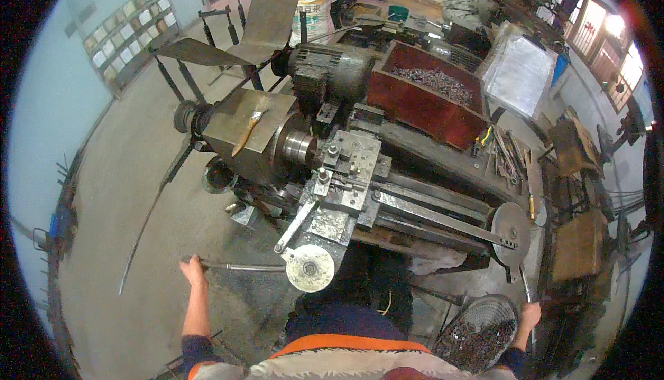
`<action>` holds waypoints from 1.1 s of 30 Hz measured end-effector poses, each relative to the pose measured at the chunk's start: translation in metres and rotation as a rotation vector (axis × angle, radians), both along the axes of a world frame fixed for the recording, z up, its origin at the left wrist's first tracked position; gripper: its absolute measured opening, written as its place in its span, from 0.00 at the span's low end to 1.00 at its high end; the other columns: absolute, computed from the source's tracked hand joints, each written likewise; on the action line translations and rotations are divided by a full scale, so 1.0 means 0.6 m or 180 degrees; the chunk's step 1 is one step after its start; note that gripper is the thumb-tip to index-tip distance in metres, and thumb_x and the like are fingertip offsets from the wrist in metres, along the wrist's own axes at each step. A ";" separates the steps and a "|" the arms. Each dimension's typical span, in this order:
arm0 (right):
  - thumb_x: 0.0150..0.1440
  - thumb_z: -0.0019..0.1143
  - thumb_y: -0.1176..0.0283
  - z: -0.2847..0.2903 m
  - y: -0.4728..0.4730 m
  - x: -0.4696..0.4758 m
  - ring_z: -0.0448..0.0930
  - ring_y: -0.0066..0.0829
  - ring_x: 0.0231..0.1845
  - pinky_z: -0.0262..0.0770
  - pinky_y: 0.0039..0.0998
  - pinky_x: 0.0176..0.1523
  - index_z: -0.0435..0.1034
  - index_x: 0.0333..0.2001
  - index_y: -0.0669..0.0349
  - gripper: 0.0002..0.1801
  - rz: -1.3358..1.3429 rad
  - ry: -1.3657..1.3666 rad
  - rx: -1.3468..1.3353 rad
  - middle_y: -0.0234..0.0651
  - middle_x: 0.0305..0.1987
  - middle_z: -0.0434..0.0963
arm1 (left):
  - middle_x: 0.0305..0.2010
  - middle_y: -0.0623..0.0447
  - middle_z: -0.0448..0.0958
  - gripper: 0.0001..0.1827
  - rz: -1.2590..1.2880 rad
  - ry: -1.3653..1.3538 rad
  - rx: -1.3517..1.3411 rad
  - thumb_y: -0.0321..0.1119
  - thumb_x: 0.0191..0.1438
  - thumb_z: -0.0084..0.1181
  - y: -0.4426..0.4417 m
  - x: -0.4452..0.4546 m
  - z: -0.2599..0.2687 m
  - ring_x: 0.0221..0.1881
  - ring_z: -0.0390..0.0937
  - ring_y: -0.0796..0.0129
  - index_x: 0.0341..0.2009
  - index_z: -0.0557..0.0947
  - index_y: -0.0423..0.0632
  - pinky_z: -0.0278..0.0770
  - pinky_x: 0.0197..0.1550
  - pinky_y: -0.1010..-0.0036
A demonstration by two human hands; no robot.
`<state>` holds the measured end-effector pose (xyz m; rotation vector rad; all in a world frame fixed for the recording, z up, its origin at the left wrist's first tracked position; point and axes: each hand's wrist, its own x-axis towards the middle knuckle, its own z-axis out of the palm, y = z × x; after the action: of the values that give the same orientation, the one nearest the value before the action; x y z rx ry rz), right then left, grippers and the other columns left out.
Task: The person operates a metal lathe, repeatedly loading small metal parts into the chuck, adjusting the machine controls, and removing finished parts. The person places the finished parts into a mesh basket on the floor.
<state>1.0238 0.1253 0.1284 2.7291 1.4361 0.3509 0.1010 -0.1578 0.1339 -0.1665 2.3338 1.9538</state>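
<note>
My left hand [194, 270] is closed around the end of a metal lever [249, 267] that runs to a round pale disc [310, 268] at the front of a lathe. At the lower right, my right hand [529, 315] grips a steel lever [526, 284] below a large metal disc [511, 232]. Between the hands lies the lathe's tool slide [353, 167], with bolted blocks and a short handle [296, 226]. The shiny cylindrical chuck [300, 147] is to its left. A wooden-handled brush [248, 133] rests on the headstock cover [220, 123].
A red-brown box [425, 113] of small metal parts stands behind the lathe bed. Wrenches and other hand tools [511, 157] lie at the right. A basket of small dark parts [474, 333] sits beside my right arm. An electric motor [332, 66] stands behind the headstock.
</note>
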 end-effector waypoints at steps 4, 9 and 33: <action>0.42 0.48 0.64 0.016 -0.066 -0.086 0.76 0.52 0.35 0.72 0.43 0.40 0.69 0.28 0.66 0.15 0.0023 -0.0111 0.0045 0.49 0.30 0.75 | 0.24 0.49 0.66 0.09 0.0301 0.0178 0.0086 0.24 0.43 0.44 -0.025 0.004 -0.046 0.18 0.67 0.64 0.31 0.62 0.41 0.66 0.17 0.71; 0.42 0.44 0.63 0.037 -0.098 -0.145 0.73 0.57 0.32 0.69 0.48 0.38 0.67 0.27 0.70 0.18 0.0201 0.0288 0.0068 0.56 0.29 0.73 | 0.23 0.49 0.65 0.08 0.0451 0.0154 0.0327 0.22 0.43 0.43 0.007 0.007 -0.028 0.18 0.68 0.64 0.30 0.62 0.41 0.71 0.18 0.69; 0.36 0.52 0.65 0.087 -0.067 -0.255 0.74 0.51 0.38 0.69 0.44 0.42 0.68 0.39 0.65 0.24 0.0065 0.0362 0.0061 0.50 0.36 0.74 | 0.22 0.48 0.66 0.09 0.0345 0.0418 0.0032 0.22 0.43 0.43 0.041 -0.003 -0.003 0.16 0.68 0.64 0.33 0.64 0.40 0.68 0.17 0.72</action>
<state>0.8706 0.0851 0.1807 2.7932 1.4952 0.2144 0.0993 -0.1331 0.1321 -0.1723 2.4435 2.0861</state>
